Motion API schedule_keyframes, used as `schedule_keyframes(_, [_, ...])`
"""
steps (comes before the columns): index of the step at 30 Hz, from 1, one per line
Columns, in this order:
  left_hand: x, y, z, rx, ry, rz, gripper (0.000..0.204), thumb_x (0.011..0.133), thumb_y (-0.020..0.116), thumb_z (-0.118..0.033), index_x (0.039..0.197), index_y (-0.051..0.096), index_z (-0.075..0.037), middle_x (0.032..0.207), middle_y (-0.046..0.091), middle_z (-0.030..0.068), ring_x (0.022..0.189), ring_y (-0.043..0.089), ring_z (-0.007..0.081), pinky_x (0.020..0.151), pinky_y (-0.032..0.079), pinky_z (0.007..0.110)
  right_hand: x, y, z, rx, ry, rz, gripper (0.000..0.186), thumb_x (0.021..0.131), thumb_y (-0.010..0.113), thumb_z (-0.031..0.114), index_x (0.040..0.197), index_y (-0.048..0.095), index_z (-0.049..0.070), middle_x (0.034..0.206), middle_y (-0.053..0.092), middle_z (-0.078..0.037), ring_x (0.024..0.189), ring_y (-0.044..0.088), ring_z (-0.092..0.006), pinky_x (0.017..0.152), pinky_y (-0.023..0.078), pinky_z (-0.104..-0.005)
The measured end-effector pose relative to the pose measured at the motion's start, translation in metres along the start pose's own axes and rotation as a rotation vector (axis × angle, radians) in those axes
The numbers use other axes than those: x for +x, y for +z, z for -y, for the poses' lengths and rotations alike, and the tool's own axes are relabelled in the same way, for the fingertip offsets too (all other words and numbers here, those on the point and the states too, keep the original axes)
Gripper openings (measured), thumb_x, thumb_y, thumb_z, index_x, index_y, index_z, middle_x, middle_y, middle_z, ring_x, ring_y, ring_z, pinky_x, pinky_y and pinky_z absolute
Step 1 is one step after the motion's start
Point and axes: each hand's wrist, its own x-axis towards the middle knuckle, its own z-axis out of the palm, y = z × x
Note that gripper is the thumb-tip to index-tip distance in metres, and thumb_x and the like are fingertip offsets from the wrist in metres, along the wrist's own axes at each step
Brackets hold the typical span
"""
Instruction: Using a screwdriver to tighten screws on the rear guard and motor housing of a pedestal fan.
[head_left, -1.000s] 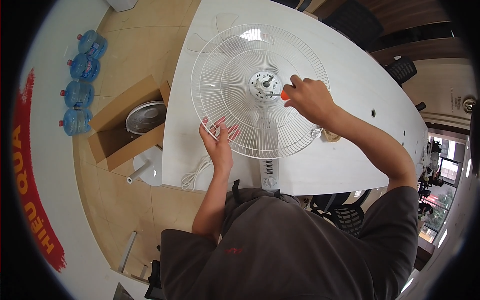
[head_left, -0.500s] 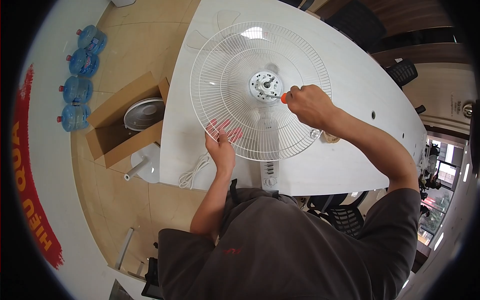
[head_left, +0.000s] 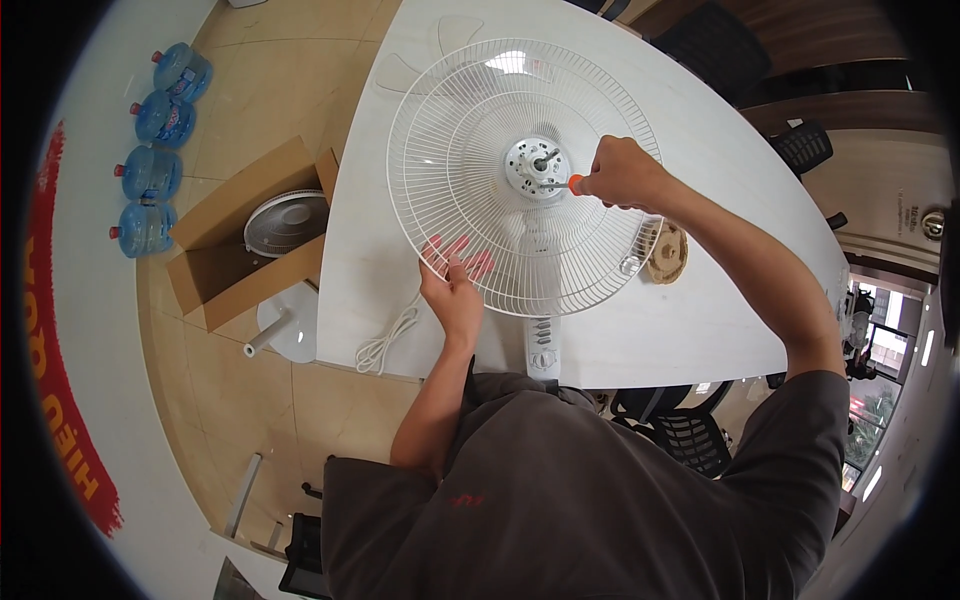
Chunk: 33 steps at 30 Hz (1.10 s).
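A round white wire fan grille (head_left: pixel 402 215) stands around the fan's motor hub (head_left: pixel 524 172), from which a shaft sticks out. My left hand (head_left: pixel 456 305) holds the grille's lower left rim, thumb in front and fingers seen through the wires behind it. In my closed right hand (head_left: pixel 625 175) is a screwdriver (head_left: pixel 576 185) with an orange handle. Its shank points left across the hub, with the tip at the hub's lower part. Below the grille, the white fan stand's control panel (head_left: pixel 543 345) with buttons and a knob lies toward my body.
Clear fan blades (head_left: pixel 402 73) lie on the white table (head_left: pixel 720 320) behind the grille. A coiled white cord (head_left: pixel 387 342) and a round beige object (head_left: pixel 667 254) flank it. On the floor are an open carton (head_left: pixel 225 270), a white round base (head_left: pixel 298 325) and several blue water bottles (head_left: pixel 152 173).
My right hand has turned on the screwdriver and its knuckles now sit higher. The whole view has shifted slightly, and more of the beige object shows. My left hand keeps its hold.
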Motion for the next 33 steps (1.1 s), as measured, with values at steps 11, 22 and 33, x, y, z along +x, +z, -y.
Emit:
schedule_keyframes(11, [0.001, 0.0, -0.006, 0.035, 0.009, 0.045, 0.039, 0.103, 0.037, 0.003, 0.142, 0.033, 0.006, 0.127, 0.058, 0.0274, 0.094, 0.072, 0.0344, 0.082, 0.062, 0.039, -0.015, 0.026, -0.016, -0.709, -0.503, -0.23, 0.01, 0.08, 0.07, 0.009, 0.08, 0.071, 0.0, 0.076, 0.068, -0.015, 0.067, 0.07, -0.029, 0.061, 0.057, -0.0394])
schedule_keyframes(22, [0.015, -0.008, -0.007, 0.133, 0.065, 0.124, 0.041, 0.101, 0.039, 0.005, 0.141, 0.035, 0.007, 0.122, 0.062, 0.0272, 0.087, 0.074, 0.031, 0.078, 0.063, 0.037, -0.015, 0.028, -0.039, -1.105, -0.838, -0.373, 0.01, 0.073, 0.071, 0.002, 0.065, 0.065, 0.001, 0.071, 0.063, -0.011, 0.065, 0.069, -0.0223, 0.055, 0.056, -0.0348])
schedule_keyframes(33, [0.034, -0.018, -0.007, 0.178, 0.085, 0.151, 0.04, 0.097, 0.042, 0.009, 0.137, 0.041, 0.009, 0.114, 0.066, 0.022, 0.087, 0.073, 0.0249, 0.075, 0.063, 0.033, -0.002, 0.015, -0.038, -0.97, -0.791, -0.347, 0.008, 0.075, 0.069, 0.001, 0.067, 0.067, 0.002, 0.068, 0.066, -0.012, 0.062, 0.069, -0.0225, 0.055, 0.053, -0.0357])
